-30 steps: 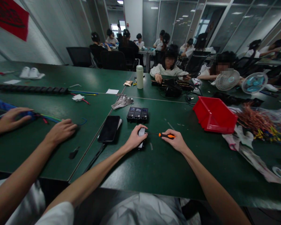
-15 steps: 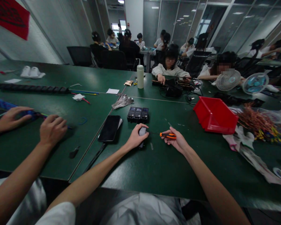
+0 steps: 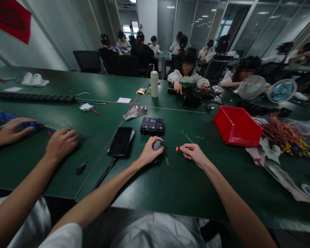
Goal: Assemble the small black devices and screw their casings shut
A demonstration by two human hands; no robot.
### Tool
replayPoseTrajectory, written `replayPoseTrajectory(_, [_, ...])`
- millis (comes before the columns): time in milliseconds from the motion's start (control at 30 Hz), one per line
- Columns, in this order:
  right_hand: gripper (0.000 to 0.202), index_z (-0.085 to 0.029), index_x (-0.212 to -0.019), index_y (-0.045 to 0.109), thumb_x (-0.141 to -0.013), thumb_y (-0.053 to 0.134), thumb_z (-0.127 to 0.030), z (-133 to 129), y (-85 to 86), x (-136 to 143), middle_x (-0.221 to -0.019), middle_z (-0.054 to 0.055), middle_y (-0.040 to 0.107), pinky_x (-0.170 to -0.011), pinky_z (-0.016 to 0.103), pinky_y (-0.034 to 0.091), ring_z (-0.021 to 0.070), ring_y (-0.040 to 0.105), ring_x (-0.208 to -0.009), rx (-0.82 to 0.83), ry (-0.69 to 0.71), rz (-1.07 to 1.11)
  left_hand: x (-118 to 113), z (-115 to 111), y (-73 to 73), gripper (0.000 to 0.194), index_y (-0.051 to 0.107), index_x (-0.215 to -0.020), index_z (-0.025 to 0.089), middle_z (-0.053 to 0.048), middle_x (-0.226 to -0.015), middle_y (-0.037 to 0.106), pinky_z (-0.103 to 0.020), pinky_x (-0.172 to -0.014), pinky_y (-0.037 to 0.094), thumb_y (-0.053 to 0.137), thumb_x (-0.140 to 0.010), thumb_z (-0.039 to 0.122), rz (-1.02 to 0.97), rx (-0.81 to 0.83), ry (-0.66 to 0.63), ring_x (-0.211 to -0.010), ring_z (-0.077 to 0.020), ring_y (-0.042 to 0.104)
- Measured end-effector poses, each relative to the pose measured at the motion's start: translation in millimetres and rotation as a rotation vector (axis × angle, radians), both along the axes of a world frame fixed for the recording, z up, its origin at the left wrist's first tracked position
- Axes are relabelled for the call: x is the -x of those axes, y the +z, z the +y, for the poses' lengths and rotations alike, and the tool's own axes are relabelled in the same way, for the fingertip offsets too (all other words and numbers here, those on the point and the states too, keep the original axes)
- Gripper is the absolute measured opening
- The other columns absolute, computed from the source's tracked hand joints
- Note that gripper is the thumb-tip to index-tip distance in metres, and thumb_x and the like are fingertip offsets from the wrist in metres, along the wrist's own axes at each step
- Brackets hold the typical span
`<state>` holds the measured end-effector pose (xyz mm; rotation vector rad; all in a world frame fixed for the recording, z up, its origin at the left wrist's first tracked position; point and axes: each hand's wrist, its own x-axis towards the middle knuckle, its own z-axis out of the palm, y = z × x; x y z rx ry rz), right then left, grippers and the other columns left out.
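My left hand is wrapped round a small grey and black block, whose lower part is partly hidden by the fingers. My right hand is closed on the handle of a screwdriver with an orange and black grip. Its thin shaft points left to the side of the block; whether the tip touches it is too small to tell. Just beyond my left hand stands a black module with several dark units side by side. A black phone lies to the left of that hand.
A red bin stands at the right, beside copper wires and gloves. A pale green bottle and a grey glove are farther back. At the left, a co-worker's hands handle a blue-wrapped cable bundle.
My right fingers have shifted on the screwdriver, now covering most of its handle. My left hand stays on the block. The co-worker's nearer hand has moved slightly right.
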<state>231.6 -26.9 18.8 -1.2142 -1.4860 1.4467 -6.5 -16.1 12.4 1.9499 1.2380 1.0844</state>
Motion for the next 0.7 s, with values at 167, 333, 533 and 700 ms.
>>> replayPoseTrajectory(167, [0.033,-0.012,-0.088,0.066,-0.077,0.062,-0.043,-1.6,2.3,0.4,-0.055,-0.002,0.051,-0.041,0.020,0.026,0.0052,0.037,-0.044,-0.075,-0.017,-0.060,-0.2,1.1,-0.1,0.026,0.055,-0.102,0.019,-0.003,-0.101,0.054,-0.031,-0.091,0.039,0.056,-0.076,0.018,0.010,0.001,0.009,-0.097,-0.0176,0.051])
replayPoseTrajectory(333, [0.033,-0.013,-0.092,0.066,-0.076,0.062,-0.042,-3.0,5.2,0.7,-0.059,-0.001,0.053,-0.044,0.020,0.032,0.0067,0.043,-0.047,-0.104,-0.030,-0.081,0.1,2.6,-2.6,0.026,0.056,-0.101,0.021,-0.002,-0.099,0.055,-0.031,-0.091,0.039,0.057,-0.075,0.020,0.001,-0.005,0.016,-0.096,-0.0171,0.052])
replayPoseTrajectory(533, [0.032,-0.015,-0.094,0.068,-0.073,0.067,-0.039,-3.9,7.5,-0.3,-0.070,0.002,0.058,-0.046,0.021,0.035,0.0074,0.045,-0.052,-0.155,-0.053,-0.114,0.9,4.3,-5.1,0.026,0.056,-0.101,0.021,-0.002,-0.099,0.055,-0.031,-0.090,0.039,0.057,-0.075,0.021,-0.029,-0.001,-0.005,-0.095,-0.0171,0.053])
replayPoseTrajectory(700, [0.033,-0.014,-0.094,0.068,-0.072,0.068,-0.040,-2.6,4.1,1.3,-0.066,0.001,0.058,-0.045,0.021,0.035,0.0079,0.047,-0.051,-0.111,-0.070,-0.034,1.6,5.7,-5.1,0.026,0.056,-0.101,0.021,-0.002,-0.099,0.056,-0.031,-0.089,0.040,0.057,-0.075,0.021,-0.044,0.017,0.000,-0.094,-0.0173,0.053])
